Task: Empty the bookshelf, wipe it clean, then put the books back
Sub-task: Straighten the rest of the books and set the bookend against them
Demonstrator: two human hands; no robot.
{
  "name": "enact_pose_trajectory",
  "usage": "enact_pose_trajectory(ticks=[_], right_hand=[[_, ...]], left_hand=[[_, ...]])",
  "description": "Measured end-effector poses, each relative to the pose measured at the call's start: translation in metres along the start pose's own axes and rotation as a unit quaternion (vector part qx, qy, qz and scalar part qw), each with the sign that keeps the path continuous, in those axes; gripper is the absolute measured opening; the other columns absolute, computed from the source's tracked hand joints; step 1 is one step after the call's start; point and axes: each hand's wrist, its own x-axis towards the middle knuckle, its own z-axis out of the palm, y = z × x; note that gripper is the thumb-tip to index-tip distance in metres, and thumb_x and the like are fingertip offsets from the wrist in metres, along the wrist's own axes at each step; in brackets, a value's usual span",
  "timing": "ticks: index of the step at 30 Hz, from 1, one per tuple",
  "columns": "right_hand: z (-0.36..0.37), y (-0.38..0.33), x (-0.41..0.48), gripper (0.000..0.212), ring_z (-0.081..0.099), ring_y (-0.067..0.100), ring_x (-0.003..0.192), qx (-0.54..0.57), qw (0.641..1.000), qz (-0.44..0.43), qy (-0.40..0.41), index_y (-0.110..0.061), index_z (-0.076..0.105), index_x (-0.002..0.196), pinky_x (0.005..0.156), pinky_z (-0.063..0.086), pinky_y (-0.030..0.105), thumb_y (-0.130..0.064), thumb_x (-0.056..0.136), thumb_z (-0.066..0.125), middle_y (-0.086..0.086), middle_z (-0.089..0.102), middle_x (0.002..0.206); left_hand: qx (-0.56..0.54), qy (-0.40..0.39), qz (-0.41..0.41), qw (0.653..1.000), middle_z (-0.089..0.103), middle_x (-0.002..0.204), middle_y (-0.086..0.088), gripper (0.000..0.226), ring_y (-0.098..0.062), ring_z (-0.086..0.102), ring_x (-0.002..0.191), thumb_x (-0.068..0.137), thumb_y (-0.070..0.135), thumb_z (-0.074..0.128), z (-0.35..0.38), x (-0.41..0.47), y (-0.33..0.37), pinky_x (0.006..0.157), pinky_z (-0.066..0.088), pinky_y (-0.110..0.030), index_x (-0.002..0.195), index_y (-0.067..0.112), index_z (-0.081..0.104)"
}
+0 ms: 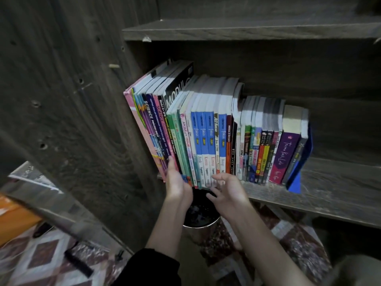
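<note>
- Books (206, 131): upright row on the bookshelf (340, 182), leftmost ones tilted.
- Our left hand (177, 182): fingers straight against lower spines.
- Our right hand (228, 193): open, fingers spread, beside it.
- Bin (198, 232) below: dark contents we cannot identify.

Two hands at one shelf: left hand (177, 183), right hand (228, 196); one row of books (208, 137), four blue-spined; one bin (198, 232); one bookend (296, 182).

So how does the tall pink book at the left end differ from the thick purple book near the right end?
The tall pink book is taller and thin; the purple book is shorter, with a much wider spine. The pink book stands right by the left hand; the purple book stands far from it. Both stand spine-out on the same dark wooden shelf.
</note>
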Motion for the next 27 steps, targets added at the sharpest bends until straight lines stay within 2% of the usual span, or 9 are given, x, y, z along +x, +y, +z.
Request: enact_pose_trajectory(ticks=[4,7,11,16,19,21,23,25,27], right_hand=[[0.028,-0.014,-0.017,0.053,0.040,0.032,0.127,0.106,0.993,-0.002,-0.056,0.006,0.024,0.142,0.096,0.038,0.036,0.009,0.090,0.037,0.018,0.044,0.123],[0.036,-0.025,-0.014,0.062,0.024,0.035,0.139,0.172,0.983,0.010,-0.067,0.006,0.010,0.147,0.108,0.029,0.044,0.005,0.090,0.035,0.026,0.019,0.150],[0.033,-0.026,-0.002,0.066,0.002,0.040,0.144,0.268,0.961,0.027,-0.067,0.011,0.006,0.145,0.119,0.006,0.046,0.004,0.088,0.037,0.031,0.003,0.154],[0.016,-0.021,0.000,0.074,0.012,0.042,0.143,0.290,0.951,0.022,-0.102,0.009,0.009,0.146,0.118,0.012,0.047,0.003,0.081,0.044,0.034,0.013,0.151],[0.005,-0.023,-0.007,0.062,0.028,0.041,0.138,0.229,0.968,0.019,-0.103,0.009,0.022,0.143,0.117,0.020,0.046,-0.001,0.086,0.046,0.032,0.029,0.146],[-0.006,-0.025,-0.014,0.032,0.044,0.039,0.127,0.145,0.986,-0.020,-0.075,0.006,0.046,0.121,0.112,0.033,0.045,0.000,0.089,0.045,0.028,0.046,0.132],[-0.022,-0.032,-0.021,0.016,0.057,0.030,0.107,0.043,0.994,-0.104,-0.011,-0.005,0.053,0.099,0.098,0.046,0.039,0.003,0.090,0.044,0.017,0.058,0.109],[-0.046,-0.038,-0.027,0.025,0.060,0.022,0.093,-0.046,0.967,-0.232,0.095,-0.018,0.057,0.097,0.086,0.049,0.035,0.003,0.089,0.046,0.011,0.062,0.101],[-0.070,-0.047,-0.028,0.028,0.059,0.023,0.098,-0.169,0.883,-0.385,0.211,-0.022,0.061,0.101,0.088,0.048,0.040,0.001,0.089,0.050,0.007,0.062,0.105]], left_hand=[[-0.111,-0.051,-0.074,0.990,0.060,0.119,-0.024,0.050,-0.036,0.057,0.110,0.097,0.049,0.038,0.018,-0.006,0.000,0.103,0.038,-0.052,0.118,0.008,0.056],[-0.199,-0.040,-0.068,0.977,0.059,0.118,-0.024,0.040,-0.037,0.056,0.110,0.100,0.037,0.039,0.021,-0.005,0.007,0.103,0.037,-0.054,0.118,0.006,0.055],[-0.229,-0.014,-0.037,0.973,0.048,0.137,-0.021,0.046,-0.036,0.047,0.126,0.099,0.027,0.042,0.009,0.000,0.002,0.109,0.032,-0.053,0.141,0.011,0.037],[-0.218,-0.027,-0.022,0.975,0.047,0.139,-0.019,0.052,-0.035,0.046,0.127,0.097,0.030,0.045,0.008,0.000,0.003,0.110,0.031,-0.053,0.145,0.012,0.033],[-0.178,-0.027,-0.016,0.983,0.049,0.137,-0.017,0.048,-0.031,0.048,0.125,0.098,0.030,0.045,0.008,-0.010,0.001,0.109,0.035,-0.049,0.142,0.012,0.037],[-0.124,-0.011,-0.012,0.992,0.057,0.126,-0.015,0.042,-0.027,0.055,0.117,0.098,0.025,0.044,0.010,-0.023,-0.006,0.104,0.042,-0.043,0.136,0.009,0.045],[-0.025,0.013,-0.031,0.999,0.059,0.113,-0.009,0.034,-0.025,0.055,0.113,0.098,0.016,0.043,0.016,-0.038,-0.023,0.101,0.044,-0.038,0.129,0.004,0.050],[0.108,0.013,-0.014,0.994,0.052,0.119,-0.006,0.031,-0.027,0.048,0.121,0.097,0.007,0.042,0.026,-0.056,-0.047,0.101,0.042,-0.038,0.127,0.007,0.050],[0.240,-0.055,0.082,0.966,0.052,0.117,-0.001,0.030,-0.025,0.050,0.120,0.095,0.000,0.044,0.035,-0.073,-0.068,0.103,0.042,-0.039,0.115,0.018,0.056]])
